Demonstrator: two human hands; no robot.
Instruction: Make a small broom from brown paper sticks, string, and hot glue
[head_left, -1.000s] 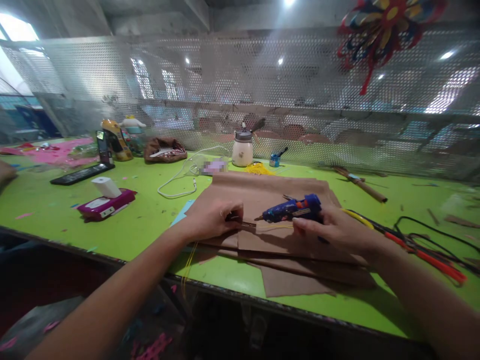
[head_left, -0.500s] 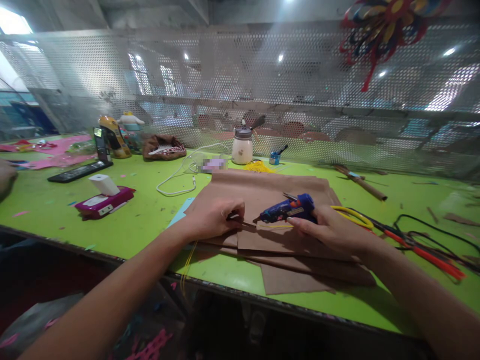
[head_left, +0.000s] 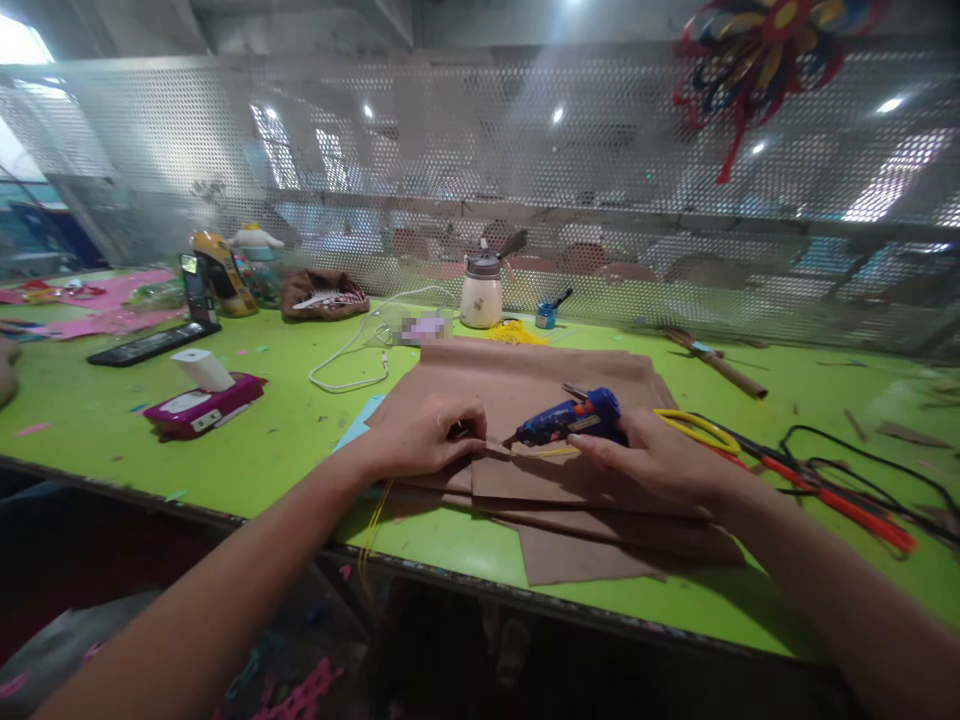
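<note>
My right hand (head_left: 649, 462) is wrapped round a blue glue gun (head_left: 566, 420) whose nozzle points left, down at a small brown strip (head_left: 491, 449). My left hand (head_left: 420, 436) is closed in a pinch on that strip, pressing it onto a stack of brown paper sheets (head_left: 525, 390) on the green table (head_left: 285, 440). A thin yellow strand (head_left: 375, 525) runs from under my left hand over the table's front edge. The glue gun's tip nearly touches the strip between my two hands.
A magenta box with a white block (head_left: 199, 400) lies at the left, a white cable (head_left: 352, 360) behind it. A cream jar (head_left: 480, 295) and a small blue pot (head_left: 547, 315) stand by the perforated metal screen (head_left: 450, 180). Yellow-handled scissors (head_left: 697, 430), red and black wires (head_left: 840, 480) lie right.
The glue gun and my right hand have shifted slightly left and down, closer to the strip. My left hand has stayed pinched on the strip.
</note>
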